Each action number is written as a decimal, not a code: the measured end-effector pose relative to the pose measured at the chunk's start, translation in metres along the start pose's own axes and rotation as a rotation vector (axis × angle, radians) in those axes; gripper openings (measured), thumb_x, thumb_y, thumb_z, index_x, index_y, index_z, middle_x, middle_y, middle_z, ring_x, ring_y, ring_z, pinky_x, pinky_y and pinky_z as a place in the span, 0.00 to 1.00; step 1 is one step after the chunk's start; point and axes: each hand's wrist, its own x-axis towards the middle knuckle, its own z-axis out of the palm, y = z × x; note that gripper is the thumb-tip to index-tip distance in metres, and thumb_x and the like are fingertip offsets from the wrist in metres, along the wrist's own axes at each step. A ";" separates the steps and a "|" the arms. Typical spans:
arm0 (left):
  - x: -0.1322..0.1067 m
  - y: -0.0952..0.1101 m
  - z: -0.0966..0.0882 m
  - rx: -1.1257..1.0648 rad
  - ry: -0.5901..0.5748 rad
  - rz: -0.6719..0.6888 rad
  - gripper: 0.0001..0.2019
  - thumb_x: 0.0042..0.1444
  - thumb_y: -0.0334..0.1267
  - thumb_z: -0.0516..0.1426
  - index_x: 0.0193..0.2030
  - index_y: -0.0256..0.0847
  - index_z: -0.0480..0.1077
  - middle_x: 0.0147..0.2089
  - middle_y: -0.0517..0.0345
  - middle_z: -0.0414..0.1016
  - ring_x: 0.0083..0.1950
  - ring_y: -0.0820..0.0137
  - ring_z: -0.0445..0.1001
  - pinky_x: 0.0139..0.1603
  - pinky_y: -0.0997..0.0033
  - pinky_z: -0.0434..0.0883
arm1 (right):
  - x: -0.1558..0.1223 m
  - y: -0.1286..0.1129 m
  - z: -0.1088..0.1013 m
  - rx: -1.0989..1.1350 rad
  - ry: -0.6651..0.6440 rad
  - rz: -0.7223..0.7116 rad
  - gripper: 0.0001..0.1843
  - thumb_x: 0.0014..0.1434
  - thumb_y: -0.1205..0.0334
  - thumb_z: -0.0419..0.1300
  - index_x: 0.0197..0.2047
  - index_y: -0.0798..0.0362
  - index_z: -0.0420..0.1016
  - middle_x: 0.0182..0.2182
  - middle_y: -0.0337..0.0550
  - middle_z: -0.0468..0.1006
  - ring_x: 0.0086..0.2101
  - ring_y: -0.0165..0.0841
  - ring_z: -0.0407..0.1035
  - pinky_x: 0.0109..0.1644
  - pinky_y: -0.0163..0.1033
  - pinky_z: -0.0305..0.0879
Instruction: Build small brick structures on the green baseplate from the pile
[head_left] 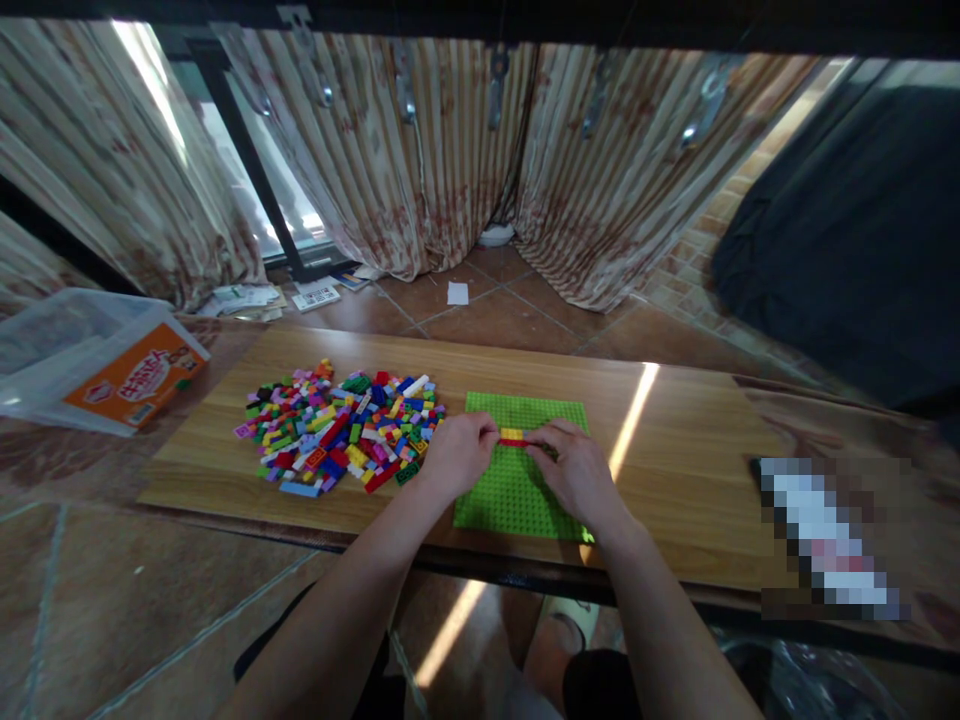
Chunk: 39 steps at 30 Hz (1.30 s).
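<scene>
A small stack of toy bricks [512, 437], yellow above red, is over the green studded baseplate [510, 500]. Its left end is pinched by my left hand [463, 452], its right end by the fingertips of my right hand [574, 470]. Whether the stack is pressed onto the studs or held just above them, I cannot tell. Left of the baseplate lies a wide pile of loose bricks [341, 430] in many colours, close to my left hand.
The wooden board [682, 480] carries the baseplate and the pile. A clear plastic bin [97, 350] with an orange label stands at the far left. At the right edge lies a pixelated object [825, 535]. Curtains [420, 170] hang behind; papers [315, 295] lie on the floor.
</scene>
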 end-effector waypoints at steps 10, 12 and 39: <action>0.000 0.002 -0.003 0.008 -0.033 -0.029 0.08 0.58 0.33 0.54 0.36 0.40 0.76 0.36 0.56 0.79 0.36 0.68 0.75 0.39 0.71 0.68 | 0.000 0.000 0.000 0.054 0.069 0.080 0.07 0.58 0.58 0.59 0.35 0.47 0.79 0.34 0.40 0.76 0.35 0.35 0.70 0.41 0.40 0.65; 0.000 0.003 -0.004 0.020 -0.034 -0.042 0.08 0.58 0.34 0.54 0.37 0.40 0.76 0.36 0.55 0.80 0.37 0.67 0.76 0.40 0.70 0.68 | 0.000 0.001 -0.002 0.082 0.119 0.114 0.09 0.58 0.56 0.59 0.34 0.49 0.79 0.33 0.41 0.76 0.34 0.35 0.70 0.40 0.40 0.65; 0.008 0.001 0.012 0.032 0.112 -0.084 0.08 0.55 0.41 0.60 0.37 0.40 0.77 0.41 0.52 0.75 0.43 0.66 0.73 0.47 0.66 0.69 | 0.007 0.010 0.009 0.051 0.150 0.257 0.12 0.53 0.51 0.63 0.36 0.50 0.80 0.38 0.47 0.76 0.41 0.40 0.69 0.48 0.49 0.65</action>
